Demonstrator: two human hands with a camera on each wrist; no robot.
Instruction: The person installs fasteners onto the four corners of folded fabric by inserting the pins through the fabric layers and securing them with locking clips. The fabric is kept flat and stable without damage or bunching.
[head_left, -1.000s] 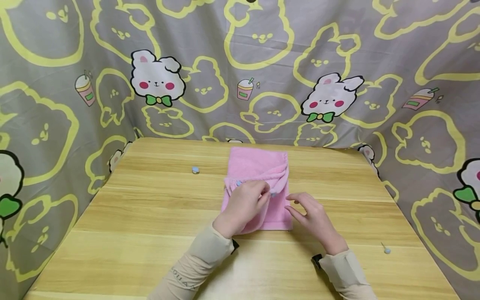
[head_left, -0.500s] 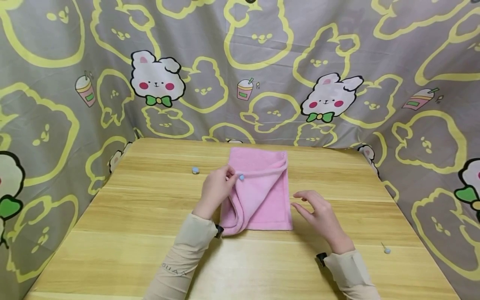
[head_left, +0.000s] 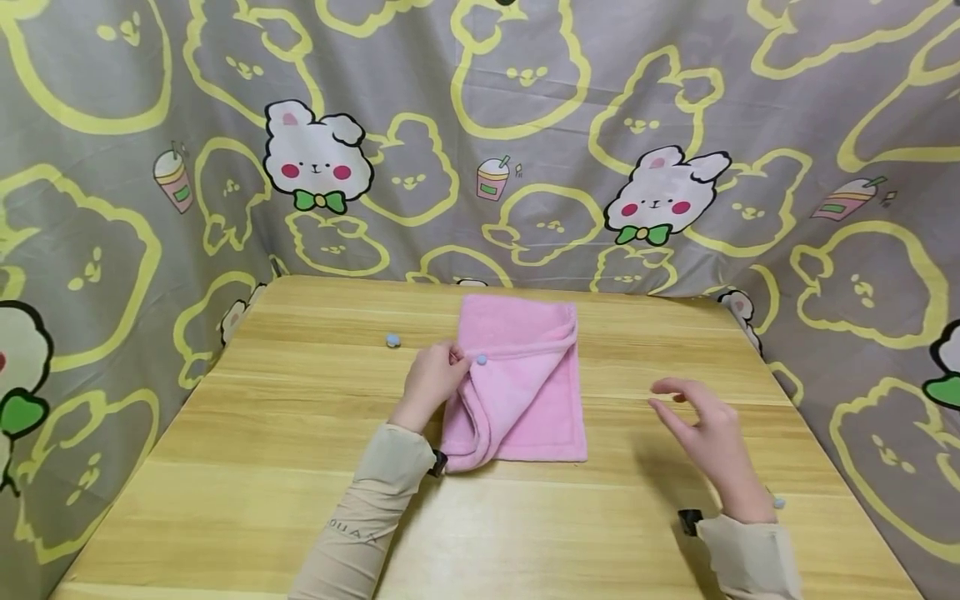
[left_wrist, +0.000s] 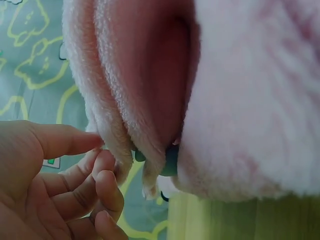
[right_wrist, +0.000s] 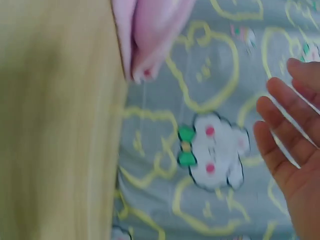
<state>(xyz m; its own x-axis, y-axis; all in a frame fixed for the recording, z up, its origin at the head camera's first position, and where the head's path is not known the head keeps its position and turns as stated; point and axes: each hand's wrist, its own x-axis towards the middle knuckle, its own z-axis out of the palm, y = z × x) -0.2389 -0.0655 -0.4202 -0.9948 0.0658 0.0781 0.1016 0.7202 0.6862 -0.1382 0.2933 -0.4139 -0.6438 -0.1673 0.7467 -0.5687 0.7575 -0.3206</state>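
A pink plush towel [head_left: 517,321] lies folded on the table, its front layer drawn slantwise and its left edge gathered into folds. My left hand [head_left: 435,379] pinches that left edge between thumb and fingertips, which the left wrist view shows close up on the fuzzy fabric [left_wrist: 112,115]. Right beside those fingertips a small round blue piece [head_left: 482,360] sits on the towel; dark blue-green bits [left_wrist: 170,161] show between the folds from the side. Off to the right, my right hand [head_left: 712,433] is held over the table with fingers apart, holding nothing.
A small blue piece [head_left: 393,340] lies on the wooden table [head_left: 262,467] left of the towel. Another blue head [head_left: 779,502], a pin in earlier frames, shows beside the right wrist, partly hidden. A patterned grey curtain [head_left: 420,75] encloses the back and sides.
My left hand has gone from the towel's middle to its left edge, and the front layer now lies flatter. My right hand has moved away to the right, towards the pin.
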